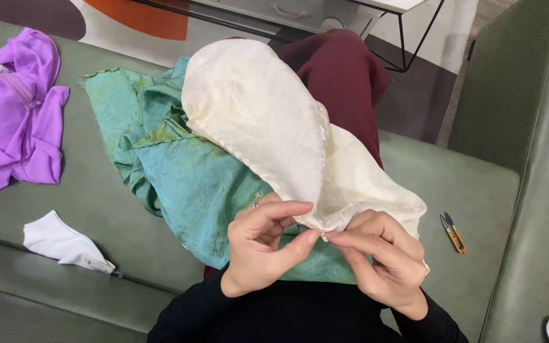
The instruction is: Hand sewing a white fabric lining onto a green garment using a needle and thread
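Head view, looking down at a person seated on a green sofa (84, 254). Two hands, both at work on one cream fabric piece (255, 121). The left hand (265, 244) and the right hand (379, 257) meet at the cloth's lower edge, fingers closed in a pinch on the gathered hem, thumb against forefinger on each; one ring shows on the left hand. The cream piece rises from the pinch toward the camera and hides much of what lies behind it.

Cloth items, counted: one cream piece, held; one teal fabric (160, 152), crumpled and spread over the lap and seat, directly under the cream piece and the hands; one purple garment (14, 121), bunched at the far left of the seat, well apart; one small white cloth (58, 241) with a tag, on the left cushion. One pair of thread snips (452, 232) with orange handles lies on the right cushion, near the right hand but not touching. A maroon trouser leg (344, 82) extends behind the cream piece.
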